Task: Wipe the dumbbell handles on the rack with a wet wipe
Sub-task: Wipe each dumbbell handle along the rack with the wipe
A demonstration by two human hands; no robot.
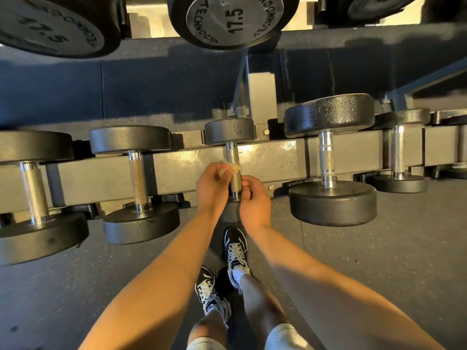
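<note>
Central dumbbell handle (233, 157), knurled steel, lying front to back across the lower beam of the rack (101, 173). The wet wipe (229, 167), a small crumpled pale scrap, sits against the left side of the handle at mid-length, pinched in the curled fingers of the left hand (211, 190). The right hand (254, 203) holds the near end of the handle from the right with curled fingers. The two hands lie just beside each other with the handle between them.

Bare beam shows on both sides of the handle: open room separates it from the left neighbouring dumbbell (137, 183) and from the larger right dumbbell (328, 157). The far head (229, 131) bounds the handle at the back.

The near head is almost wholly hidden under the wrists. Most of the wipe is covered by the left fingers, and the right thumb cannot be made out.

Outer dumbbells are cut by the frame edges. Overhead, upper-tier heads marked 17.5 (227, 21) overhang the row. Below, grey speckled floor (391, 261) and two laced shoes (235, 251).
</note>
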